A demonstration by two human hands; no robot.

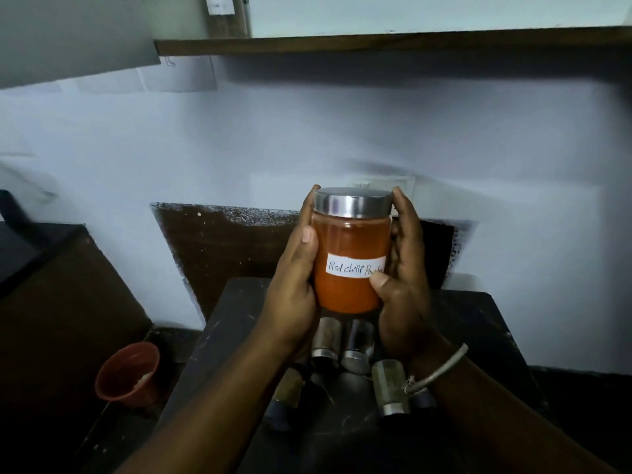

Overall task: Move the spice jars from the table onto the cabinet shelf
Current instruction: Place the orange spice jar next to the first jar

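I wear a thin grey thread [439, 368] round the wrist just behind my right hand [405, 278] (knotted on its inner side, one stiff end poking outward).

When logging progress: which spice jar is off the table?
The large red chilli powder jar, held upright by the left hand and right hand; the small jars sit on the table.
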